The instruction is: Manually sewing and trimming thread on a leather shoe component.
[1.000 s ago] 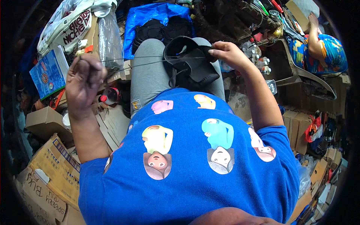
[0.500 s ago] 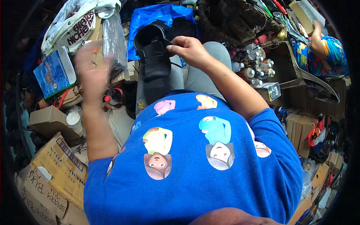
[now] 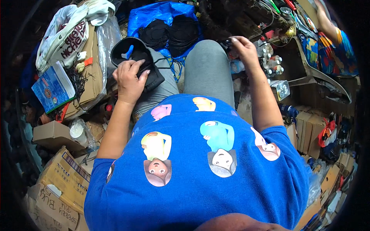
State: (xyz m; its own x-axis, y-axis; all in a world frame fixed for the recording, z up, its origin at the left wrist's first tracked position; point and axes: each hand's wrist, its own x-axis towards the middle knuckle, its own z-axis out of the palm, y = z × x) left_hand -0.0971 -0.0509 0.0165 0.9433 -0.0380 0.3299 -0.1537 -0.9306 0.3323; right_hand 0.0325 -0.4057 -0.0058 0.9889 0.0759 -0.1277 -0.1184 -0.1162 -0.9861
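Because the left thigh (image 3: 169, 81) apparently serves as a rest, the black shoe upper (image 3: 155, 78) lies across its outer edge, gripped by the left hand (image 3: 130, 81); beside the right knee (image 3: 208, 52), the right hand (image 3: 246, 50) bends, its hold unclear.

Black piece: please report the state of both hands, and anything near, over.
Left hand holding black piece at left thigh. Right hand apart, fingertips at something dark, unclear. Bottles close beside right hand.
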